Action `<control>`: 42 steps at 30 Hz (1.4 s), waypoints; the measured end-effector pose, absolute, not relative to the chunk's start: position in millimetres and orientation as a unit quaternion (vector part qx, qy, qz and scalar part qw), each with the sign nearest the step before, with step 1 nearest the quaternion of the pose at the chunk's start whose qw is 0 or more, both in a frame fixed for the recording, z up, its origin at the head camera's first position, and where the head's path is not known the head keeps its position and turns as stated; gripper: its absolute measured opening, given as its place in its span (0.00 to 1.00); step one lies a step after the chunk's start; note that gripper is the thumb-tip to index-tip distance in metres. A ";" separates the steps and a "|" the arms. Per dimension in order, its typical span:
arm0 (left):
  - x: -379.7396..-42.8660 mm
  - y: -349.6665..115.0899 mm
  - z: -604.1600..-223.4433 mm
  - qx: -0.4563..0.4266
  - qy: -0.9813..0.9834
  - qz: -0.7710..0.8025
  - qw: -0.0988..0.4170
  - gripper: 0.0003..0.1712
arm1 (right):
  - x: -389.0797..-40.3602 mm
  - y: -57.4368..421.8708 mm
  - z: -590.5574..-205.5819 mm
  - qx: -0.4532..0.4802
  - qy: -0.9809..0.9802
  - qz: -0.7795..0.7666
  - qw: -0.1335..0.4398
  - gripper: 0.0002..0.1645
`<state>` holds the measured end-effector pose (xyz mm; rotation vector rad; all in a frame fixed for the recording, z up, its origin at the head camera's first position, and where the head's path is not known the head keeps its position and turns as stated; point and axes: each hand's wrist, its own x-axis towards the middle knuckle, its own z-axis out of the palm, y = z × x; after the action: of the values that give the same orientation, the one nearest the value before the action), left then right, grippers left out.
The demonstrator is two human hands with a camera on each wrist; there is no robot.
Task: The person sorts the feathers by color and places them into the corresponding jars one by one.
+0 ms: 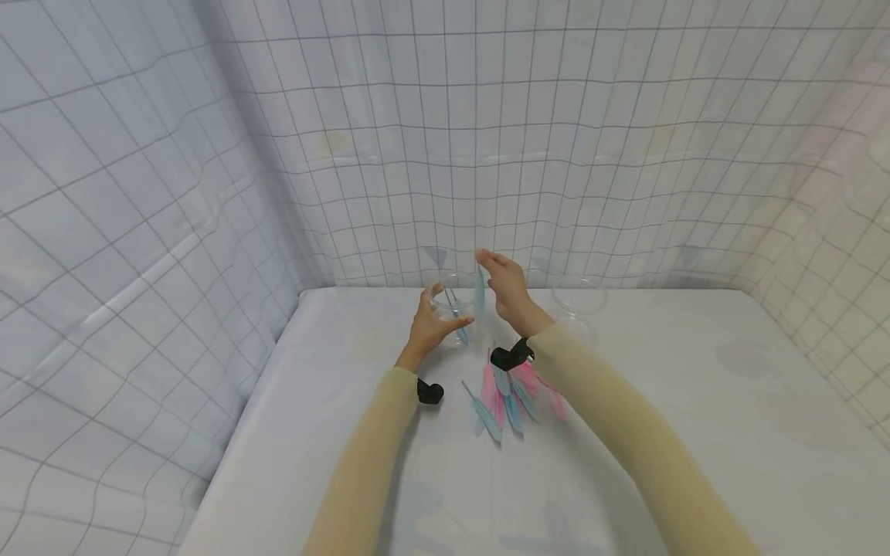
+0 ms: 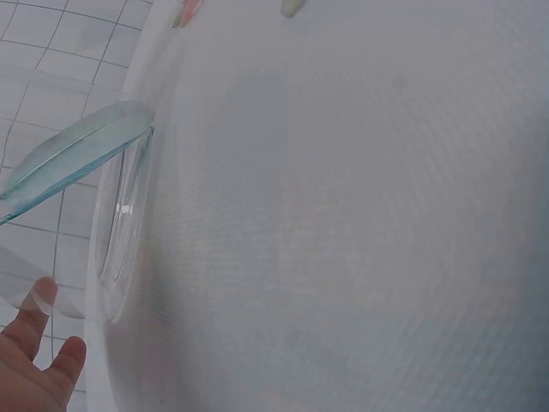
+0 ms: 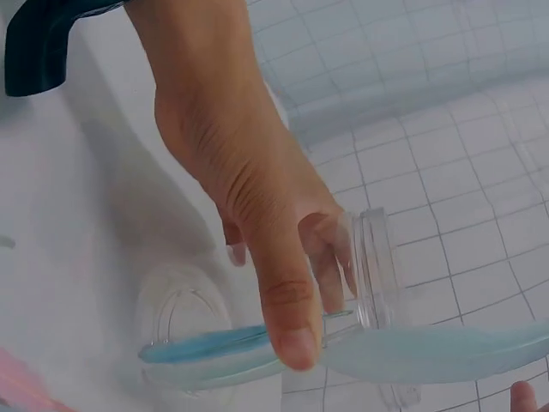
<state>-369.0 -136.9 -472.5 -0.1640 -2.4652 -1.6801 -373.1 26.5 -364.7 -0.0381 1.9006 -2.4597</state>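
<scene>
My left hand (image 1: 429, 326) grips a clear plastic jar (image 1: 438, 303) around its side, thumb in front and fingers on the far side. Inside the jar stand blue feathers (image 1: 460, 328), quills up; in the left wrist view a blue feather (image 2: 81, 159) leans inside the clear wall. My right hand (image 1: 509, 287) pinches a light blue feather (image 1: 480, 293) near its upper end, and the feather hangs upright just right of the jar. In the right wrist view this feather (image 3: 446, 354) is beside the jar's rim (image 3: 375, 257), with my left thumb (image 3: 287, 300) across the jar.
Loose pink feathers (image 1: 487, 386) and blue feathers (image 1: 487, 418) lie in a pile on the white table (image 1: 334, 432), nearer to me than the jar. A second clear jar (image 1: 579, 300) stands to the right, behind my right forearm. Gridded white curtains enclose the table.
</scene>
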 end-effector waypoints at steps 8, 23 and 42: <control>-367.6 -137.5 -471.5 -0.055 -0.821 -0.564 0.075 0.61 | -382.6 17.8 -359.2 0.007 0.576 -0.818 0.003 0.28; -372.7 -138.9 -476.3 -0.055 -0.821 -0.564 0.076 0.59 | -396.6 5.6 -363.9 0.036 0.557 -0.829 -0.041 0.11; -375.1 -139.5 -477.7 -0.052 -0.827 -0.554 0.080 0.60 | -388.5 18.7 -388.2 0.047 0.620 -0.783 0.011 0.27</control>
<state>-375.1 -139.5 -477.7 -0.1543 -2.4733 -1.6567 -388.5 18.7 -388.2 0.1480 1.9332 -2.4440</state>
